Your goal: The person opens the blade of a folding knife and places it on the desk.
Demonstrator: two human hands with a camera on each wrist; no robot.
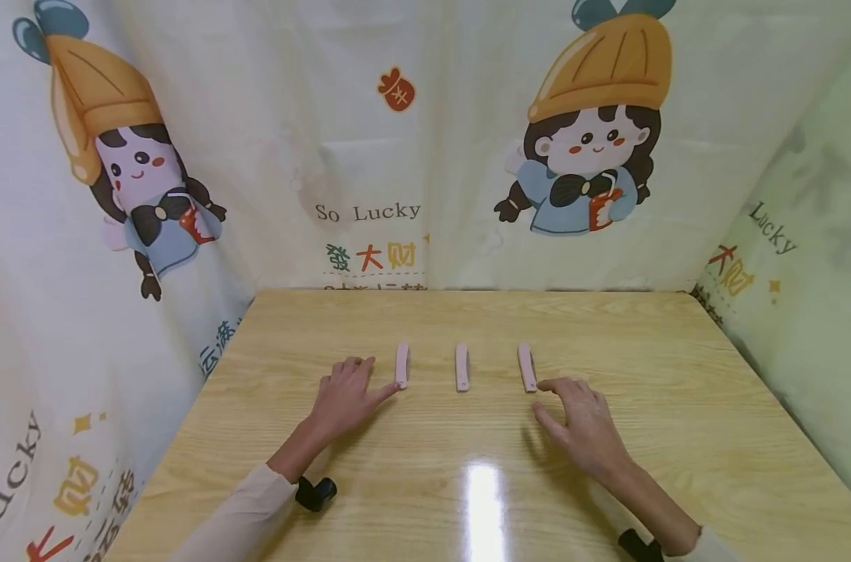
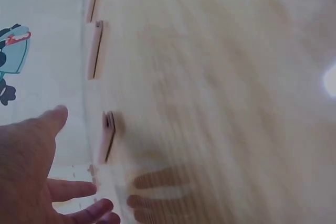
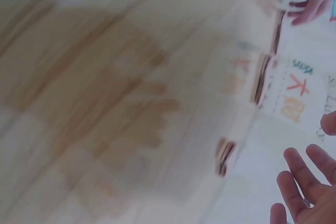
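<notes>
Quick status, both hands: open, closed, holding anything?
Left hand: open, holding nothing, near the leftmost pink item.
Right hand: open, holding nothing, near the rightmost pink item.

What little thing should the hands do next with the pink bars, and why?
Maybe the right hand should pinch the near end of the right bar: the hand is right beside that end, its thumb and fingers are apart, and it holds nothing.
</notes>
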